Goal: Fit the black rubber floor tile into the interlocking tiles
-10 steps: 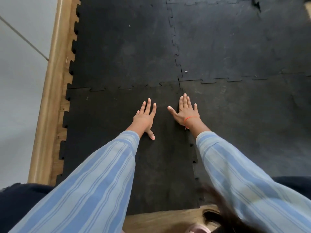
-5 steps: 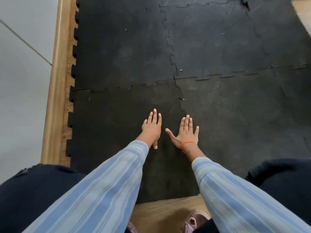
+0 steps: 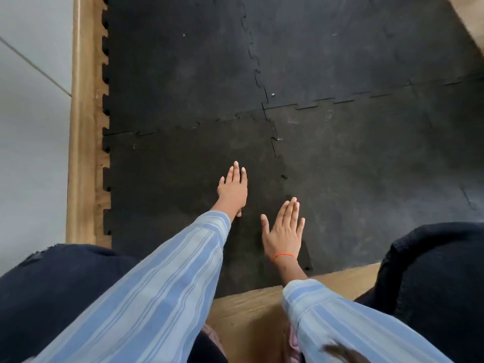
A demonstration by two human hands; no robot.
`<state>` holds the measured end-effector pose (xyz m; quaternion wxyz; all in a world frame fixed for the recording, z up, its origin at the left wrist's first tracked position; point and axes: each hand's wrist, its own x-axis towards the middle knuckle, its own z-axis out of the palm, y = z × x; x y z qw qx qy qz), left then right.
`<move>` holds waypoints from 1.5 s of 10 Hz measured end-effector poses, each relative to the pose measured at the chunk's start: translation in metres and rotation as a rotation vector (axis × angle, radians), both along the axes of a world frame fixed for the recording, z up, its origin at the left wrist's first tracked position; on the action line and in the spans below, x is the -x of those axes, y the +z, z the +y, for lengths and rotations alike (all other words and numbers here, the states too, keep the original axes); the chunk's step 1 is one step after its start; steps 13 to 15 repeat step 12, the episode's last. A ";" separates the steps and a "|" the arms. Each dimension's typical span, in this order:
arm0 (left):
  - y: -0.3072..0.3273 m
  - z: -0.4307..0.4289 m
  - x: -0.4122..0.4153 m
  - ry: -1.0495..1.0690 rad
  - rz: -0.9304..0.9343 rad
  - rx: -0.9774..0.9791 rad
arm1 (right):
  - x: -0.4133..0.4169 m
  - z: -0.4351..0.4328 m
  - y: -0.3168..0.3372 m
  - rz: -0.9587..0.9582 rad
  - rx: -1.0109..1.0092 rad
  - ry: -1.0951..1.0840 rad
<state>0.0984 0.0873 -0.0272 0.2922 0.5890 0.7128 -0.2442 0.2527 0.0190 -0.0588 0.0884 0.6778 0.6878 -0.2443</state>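
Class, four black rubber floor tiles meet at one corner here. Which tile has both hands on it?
The near-left black rubber floor tile: left hand and right hand rest flat there; the other three are untouched.

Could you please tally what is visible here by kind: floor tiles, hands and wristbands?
Black rubber floor tiles: 4, meeting at one corner
Bare hands: 2, left hand, right hand
Orange wristbands: 1, on the right wrist
Total: 7
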 end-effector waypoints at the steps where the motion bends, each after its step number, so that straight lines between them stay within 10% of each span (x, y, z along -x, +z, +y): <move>1: -0.001 -0.003 -0.002 0.002 -0.007 -0.008 | 0.000 0.005 0.003 0.016 0.081 -0.011; 10: -0.010 -0.060 -0.038 -0.010 -0.031 -0.054 | -0.016 -0.086 0.003 0.009 0.102 -0.354; 12: 0.046 -0.039 -0.017 0.049 -0.167 0.255 | -0.002 -0.035 0.054 0.043 0.496 -0.471; 15: 0.046 -0.039 -0.017 0.049 -0.167 0.255 | -0.002 -0.035 0.054 0.043 0.496 -0.471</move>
